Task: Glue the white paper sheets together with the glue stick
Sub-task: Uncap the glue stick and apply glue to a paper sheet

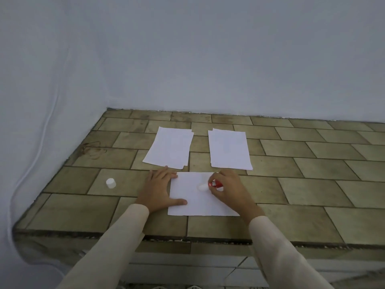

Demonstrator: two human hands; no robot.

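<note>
A single white paper sheet (193, 203) lies near the front edge of the tiled counter. My left hand (159, 187) rests flat on the sheet's left edge, fingers spread, pinning it down. My right hand (231, 189) grips a red glue stick (214, 183); its white tip points left and touches the middle of the sheet. Two small stacks of white paper lie farther back: a left stack (169, 148) and a right stack (229, 149). The glue stick's white cap (110, 182) stands on the counter to the left of my left hand.
The tiled counter (291, 184) runs off to the right with bare tiles. A white wall closes off the back and the left side. The counter's front edge (187, 238) is just below my forearms.
</note>
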